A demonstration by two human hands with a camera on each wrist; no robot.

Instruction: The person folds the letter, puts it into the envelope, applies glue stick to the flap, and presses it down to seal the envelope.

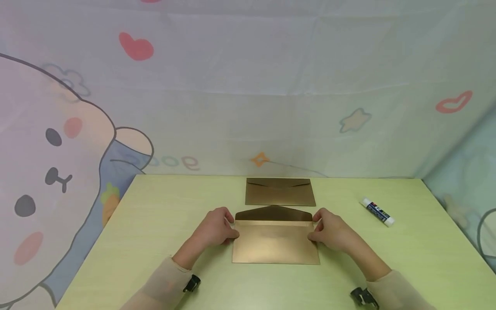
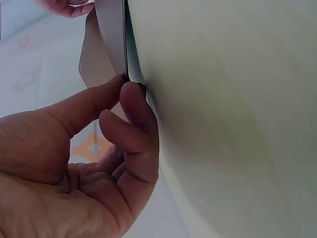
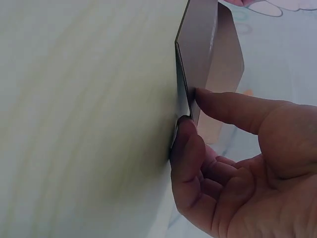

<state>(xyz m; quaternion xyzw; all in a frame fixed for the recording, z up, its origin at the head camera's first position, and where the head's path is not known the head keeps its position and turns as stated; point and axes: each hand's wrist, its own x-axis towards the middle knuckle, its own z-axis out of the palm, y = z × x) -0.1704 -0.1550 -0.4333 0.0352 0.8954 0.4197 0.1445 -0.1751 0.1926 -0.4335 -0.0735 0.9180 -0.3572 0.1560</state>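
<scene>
A shiny gold envelope (image 1: 276,243) lies in front of me, its darker pointed flap (image 1: 274,213) raised along the far edge. My left hand (image 1: 218,227) pinches its left edge, thumb on top and fingers beneath, as the left wrist view shows. On the opposite side, my right hand (image 1: 333,230) pinches the right edge the same way. In the right wrist view the envelope (image 3: 198,44) is tilted slightly off the table near the thumb. Just beyond it rests a second gold envelope (image 1: 280,196) with its flap folded down, touched by neither hand.
A glue stick (image 1: 377,211) with a white cap lies on the right of the pale yellow table (image 1: 162,215). Behind the table hangs a printed cloth (image 1: 248,64). A dark cable (image 1: 480,232) curves at the far right.
</scene>
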